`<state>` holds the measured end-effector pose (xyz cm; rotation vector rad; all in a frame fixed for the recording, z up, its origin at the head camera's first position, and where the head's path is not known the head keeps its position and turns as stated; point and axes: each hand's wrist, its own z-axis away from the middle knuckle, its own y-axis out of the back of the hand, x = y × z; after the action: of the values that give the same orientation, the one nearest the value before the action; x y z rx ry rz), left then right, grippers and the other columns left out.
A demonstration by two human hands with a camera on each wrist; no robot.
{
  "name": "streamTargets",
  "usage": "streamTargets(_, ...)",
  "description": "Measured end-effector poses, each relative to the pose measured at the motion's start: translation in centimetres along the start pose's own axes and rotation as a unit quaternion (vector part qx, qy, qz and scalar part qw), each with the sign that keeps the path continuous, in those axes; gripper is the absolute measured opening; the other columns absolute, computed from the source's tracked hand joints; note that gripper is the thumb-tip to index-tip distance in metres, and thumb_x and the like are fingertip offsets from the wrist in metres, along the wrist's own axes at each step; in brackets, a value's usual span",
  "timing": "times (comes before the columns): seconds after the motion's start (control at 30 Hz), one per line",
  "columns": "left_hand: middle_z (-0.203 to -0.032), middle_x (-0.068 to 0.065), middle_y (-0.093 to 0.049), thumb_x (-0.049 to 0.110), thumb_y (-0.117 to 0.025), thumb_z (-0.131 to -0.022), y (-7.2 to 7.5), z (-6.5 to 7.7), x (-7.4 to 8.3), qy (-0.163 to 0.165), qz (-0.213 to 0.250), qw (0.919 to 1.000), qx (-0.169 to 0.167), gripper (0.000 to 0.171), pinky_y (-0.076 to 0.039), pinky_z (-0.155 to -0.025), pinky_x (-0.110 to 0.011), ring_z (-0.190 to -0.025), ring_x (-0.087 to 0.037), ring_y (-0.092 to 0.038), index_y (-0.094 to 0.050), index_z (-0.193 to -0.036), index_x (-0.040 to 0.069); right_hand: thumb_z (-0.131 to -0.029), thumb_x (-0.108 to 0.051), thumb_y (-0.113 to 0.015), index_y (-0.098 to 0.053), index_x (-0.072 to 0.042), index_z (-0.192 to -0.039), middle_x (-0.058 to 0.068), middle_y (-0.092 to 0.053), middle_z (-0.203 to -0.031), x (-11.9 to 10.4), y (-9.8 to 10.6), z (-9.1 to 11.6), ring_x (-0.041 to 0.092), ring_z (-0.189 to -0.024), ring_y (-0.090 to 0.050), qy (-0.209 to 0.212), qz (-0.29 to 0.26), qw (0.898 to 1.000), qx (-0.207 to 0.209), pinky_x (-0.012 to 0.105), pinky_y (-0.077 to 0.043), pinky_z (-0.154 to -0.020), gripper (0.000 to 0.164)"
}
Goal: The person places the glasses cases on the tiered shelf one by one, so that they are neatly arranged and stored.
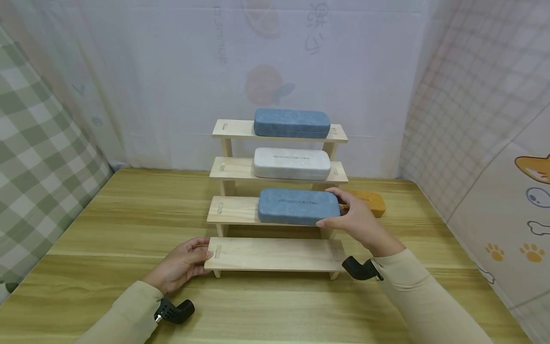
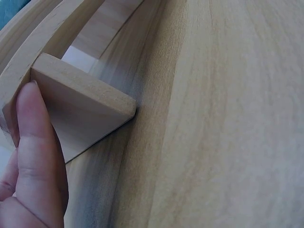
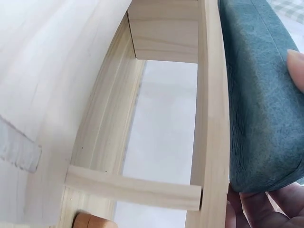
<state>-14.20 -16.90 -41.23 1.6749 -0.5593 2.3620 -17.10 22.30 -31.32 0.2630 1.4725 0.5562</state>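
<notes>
A wooden step stand [image 1: 275, 254] with several tiers stands on the table. My left hand [image 1: 185, 264] grips the left end of its lowest step, the thumb [image 2: 35, 142] lying along the wood beside a leg [image 2: 85, 95]. On the step above, my right hand [image 1: 358, 217] holds the right end of a blue glasses case [image 1: 299, 206], thumb at the front and fingers behind. In the right wrist view the same blue case [image 3: 266, 104] rests at the step's edge, fingertips partly under its end. A white glasses case [image 1: 292, 164] and another blue case [image 1: 292, 123] lie on the higher steps.
An orange case [image 1: 373, 202] lies on the wood-grain table [image 1: 107, 229] behind my right hand, partly hidden by it. A white printed cloth [image 1: 172, 86] hangs behind the stand. Checked cloth [image 1: 38, 114] borders the left side, and a patterned sheet [image 1: 494, 191] the right.
</notes>
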Motion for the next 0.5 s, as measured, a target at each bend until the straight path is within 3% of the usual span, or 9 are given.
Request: streamTargets(0.5, -0.116, -0.010, -0.054, 0.009, -0.053, -0.097, 0.01, 0.01, 0.01, 0.001, 0.005, 1.0000, -0.002, 0.067, -0.054, -0.079, -0.029, -0.094, -0.013, -0.063, -0.012, -0.145, -0.014, -0.075, -0.025, -0.083, -0.035, -0.013, -0.148, 0.021, -0.045, -0.138, -0.40, -0.77, -0.70, 0.037, -0.117, -0.051, -0.008, 0.006, 1.000, -0.009, 0.044, -0.048, -0.089, 0.088)
